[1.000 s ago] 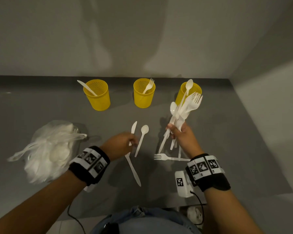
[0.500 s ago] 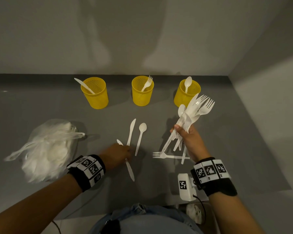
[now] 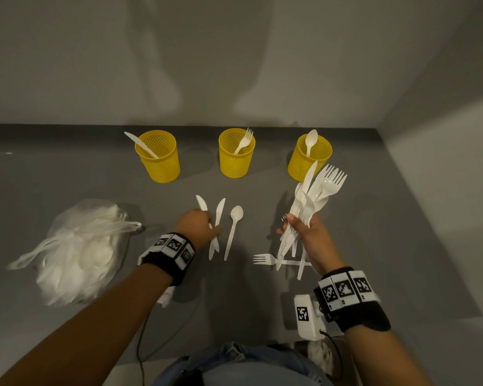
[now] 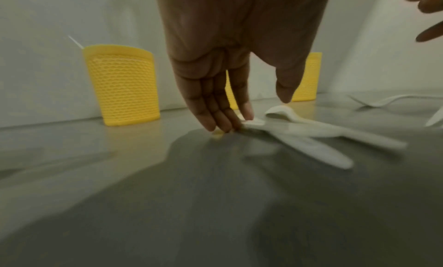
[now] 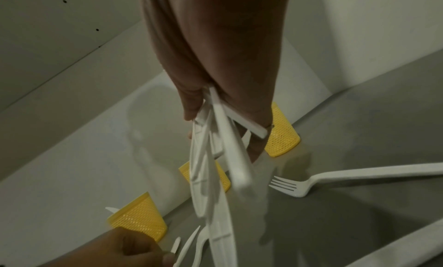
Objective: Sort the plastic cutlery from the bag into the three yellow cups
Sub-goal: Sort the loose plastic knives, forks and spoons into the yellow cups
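Three yellow mesh cups stand at the back: the left cup (image 3: 158, 160) holds a knife, the middle cup (image 3: 236, 157) a fork, the right cup (image 3: 299, 165) a spoon. My left hand (image 3: 215, 232) rests straight fingers (image 4: 225, 123) on two white knives (image 3: 219, 218) lying side by side on the grey table. A spoon (image 3: 233, 229) lies just right of them. My right hand (image 3: 299, 224) grips a bundle of forks, spoons and a knife (image 3: 311, 199) upright above the table, near the right cup. A lone fork (image 3: 265, 259) lies under that hand.
The clear plastic bag (image 3: 76, 252) with more white cutlery lies at the left. Walls close the back and the right side. A white camera box (image 3: 306, 316) with its cable hangs by my right wrist at the near table edge.
My left hand slid a knife forward until it lies alongside the other knife. My right hand carried the bundle to the right, away from the front of the right cup.
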Motion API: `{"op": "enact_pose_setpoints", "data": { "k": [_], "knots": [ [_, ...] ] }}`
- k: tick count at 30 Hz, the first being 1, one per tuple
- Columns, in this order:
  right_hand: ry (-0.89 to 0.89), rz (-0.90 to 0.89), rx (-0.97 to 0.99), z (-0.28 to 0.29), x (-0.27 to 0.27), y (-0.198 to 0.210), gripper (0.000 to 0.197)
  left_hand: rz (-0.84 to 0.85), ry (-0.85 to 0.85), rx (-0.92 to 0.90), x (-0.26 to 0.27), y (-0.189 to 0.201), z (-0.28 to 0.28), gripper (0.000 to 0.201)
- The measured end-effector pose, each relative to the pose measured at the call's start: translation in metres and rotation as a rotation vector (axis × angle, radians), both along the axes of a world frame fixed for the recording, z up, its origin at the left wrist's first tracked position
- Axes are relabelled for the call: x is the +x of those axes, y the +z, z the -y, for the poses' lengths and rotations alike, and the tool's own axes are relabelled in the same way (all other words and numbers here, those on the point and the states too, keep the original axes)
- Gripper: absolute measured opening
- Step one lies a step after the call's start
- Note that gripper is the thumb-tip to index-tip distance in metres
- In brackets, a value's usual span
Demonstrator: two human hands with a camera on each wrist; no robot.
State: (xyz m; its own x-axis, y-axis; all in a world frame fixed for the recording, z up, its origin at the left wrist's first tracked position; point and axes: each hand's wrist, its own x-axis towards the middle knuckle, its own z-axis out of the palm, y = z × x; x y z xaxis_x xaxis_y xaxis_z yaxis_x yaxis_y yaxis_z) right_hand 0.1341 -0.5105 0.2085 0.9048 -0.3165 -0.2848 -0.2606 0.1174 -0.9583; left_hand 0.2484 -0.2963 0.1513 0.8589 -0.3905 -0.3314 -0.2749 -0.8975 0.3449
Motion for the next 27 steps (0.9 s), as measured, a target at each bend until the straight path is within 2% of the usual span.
{"op": "enact_pose_setpoints", "data": {
  "k": [2, 8, 21, 23, 27],
  "knots": [
    [0.004, -0.009, 0.018, 0.0, 0.001, -0.001, 0.013, -0.008, 0.057, 0.013, -0.004, -0.001, 0.016, 0.038],
    [-0.009, -0.035, 0.003, 0.002, 0.001, -0.004, 0.023, -0.095, 0.209, -0.019, -0.002, -0.006, 0.032, 0.034],
    [-0.051, -0.04, -0.026, 0.003, -0.001, -0.002, 0.016, -0.126, 0.182, 0.01, 0.006, 0.0, 0.014, 0.023],
    [-0.051, -0.041, -0.016, 0.0, 0.0, -0.005, 0.017, -0.147, 0.199, -0.084, 0.008, 0.006, 0.005, 0.021],
    [-0.061, -0.031, 0.025, -0.006, 0.002, -0.006, 0.01, -0.119, 0.336, -0.457, 0.017, 0.036, -0.013, 0.017]
  ]
}}
